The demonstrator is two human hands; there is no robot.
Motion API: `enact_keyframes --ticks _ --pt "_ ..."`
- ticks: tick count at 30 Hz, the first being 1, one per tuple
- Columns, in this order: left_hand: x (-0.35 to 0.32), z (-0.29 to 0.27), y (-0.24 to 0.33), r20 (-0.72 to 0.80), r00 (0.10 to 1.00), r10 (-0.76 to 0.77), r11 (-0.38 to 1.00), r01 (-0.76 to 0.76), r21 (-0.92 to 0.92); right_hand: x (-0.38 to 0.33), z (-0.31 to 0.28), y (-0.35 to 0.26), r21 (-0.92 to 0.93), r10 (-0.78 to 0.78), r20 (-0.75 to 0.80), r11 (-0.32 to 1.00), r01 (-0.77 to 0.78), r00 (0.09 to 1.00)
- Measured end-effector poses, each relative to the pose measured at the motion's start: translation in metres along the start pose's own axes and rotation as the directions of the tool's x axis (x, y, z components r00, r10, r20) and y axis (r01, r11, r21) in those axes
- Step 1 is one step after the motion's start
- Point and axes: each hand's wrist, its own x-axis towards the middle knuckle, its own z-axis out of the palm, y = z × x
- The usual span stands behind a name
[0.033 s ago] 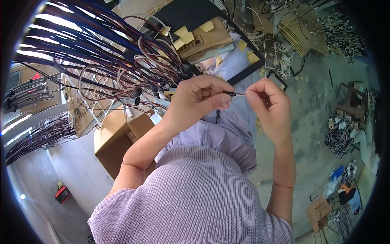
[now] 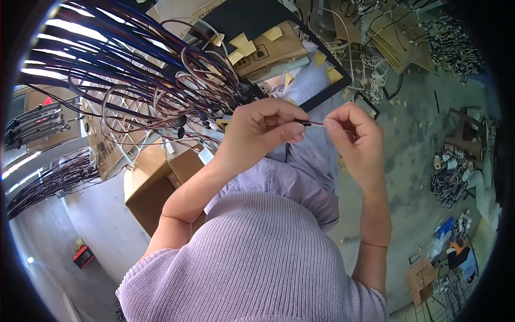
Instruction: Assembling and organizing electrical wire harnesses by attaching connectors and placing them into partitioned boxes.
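My left hand [image 2: 263, 126] is pinched around a small, thin black piece [image 2: 304, 123] that pokes out past my fingertips. My right hand [image 2: 358, 137] is pinched too, with its thumb and finger on a thin brown wire [image 2: 316, 124]. The wire goes across the little gap between my two hands, from the black piece to my right fingertips.

Left of my left hand there is a big, messy bunch of long dark blue and brown wires [image 2: 145, 48]. Below it on the left, partly behind my arm, is an open brown cardboard box [image 2: 153, 166]. Above my hands, a flat brown piece of cardboard [image 2: 284, 51] has bright yellow bits of paper [image 2: 247, 48] on it. Up and right of my right hand is a tangle of thin white wires [image 2: 375, 75].
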Motion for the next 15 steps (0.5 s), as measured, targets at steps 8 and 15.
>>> enact_keyframes --ticks 8,15 --pt "0.003 0.001 -0.001 -0.053 0.998 0.026 0.995 -0.021 0.096 -0.002 -0.004 0.001 0.071 0.144 0.029 0.987 -0.146 0.989" --pt "0.007 -0.003 -0.007 -0.001 0.998 0.060 0.991 -0.059 0.123 0.003 -0.011 -0.001 -0.191 -0.095 0.068 0.976 0.106 0.993"
